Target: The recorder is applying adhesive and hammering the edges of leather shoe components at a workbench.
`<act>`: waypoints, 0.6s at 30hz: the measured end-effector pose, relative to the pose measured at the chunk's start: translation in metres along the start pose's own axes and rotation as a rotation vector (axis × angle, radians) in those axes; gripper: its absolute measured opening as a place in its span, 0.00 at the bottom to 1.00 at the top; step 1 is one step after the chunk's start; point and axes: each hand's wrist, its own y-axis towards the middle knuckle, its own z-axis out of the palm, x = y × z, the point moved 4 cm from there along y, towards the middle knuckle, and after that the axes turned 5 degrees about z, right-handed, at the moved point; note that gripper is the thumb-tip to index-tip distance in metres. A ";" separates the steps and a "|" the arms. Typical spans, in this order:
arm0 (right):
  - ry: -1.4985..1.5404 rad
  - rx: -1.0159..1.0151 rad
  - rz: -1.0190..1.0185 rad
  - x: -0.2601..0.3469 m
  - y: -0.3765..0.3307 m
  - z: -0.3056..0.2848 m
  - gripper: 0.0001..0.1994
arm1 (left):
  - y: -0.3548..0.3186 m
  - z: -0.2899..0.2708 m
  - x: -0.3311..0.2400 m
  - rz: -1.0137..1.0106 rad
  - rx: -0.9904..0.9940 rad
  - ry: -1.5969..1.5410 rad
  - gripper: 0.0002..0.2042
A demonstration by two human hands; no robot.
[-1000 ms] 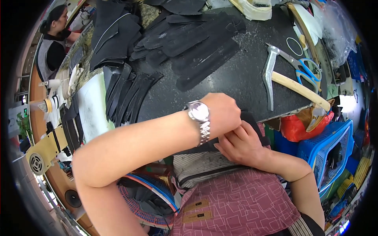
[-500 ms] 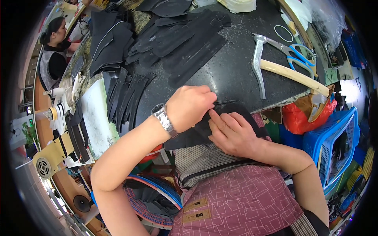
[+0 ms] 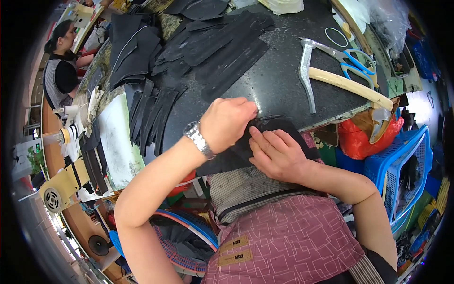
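Note:
A flat black leather piece lies at the near edge of the dark stone worktable. My left hand, with a metal watch on the wrist, pinches its upper edge with closed fingers. My right hand presses flat on the same piece from the right, fingers spread over it. The two hands touch over the leather. Most of the piece is hidden under them.
Stacks of black leather cut-outs cover the table's far side, with strips at left. A hammer with a pale handle and blue-handled scissors lie at right. A blue basket stands at right. Another person sits far left.
Both hands have moved up from my lap onto the table edge and brought the black leather piece along. The left hand now grips its upper edge.

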 end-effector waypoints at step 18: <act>-0.022 -0.023 0.004 -0.002 -0.001 0.001 0.13 | 0.006 -0.003 0.002 0.217 0.092 -0.018 0.08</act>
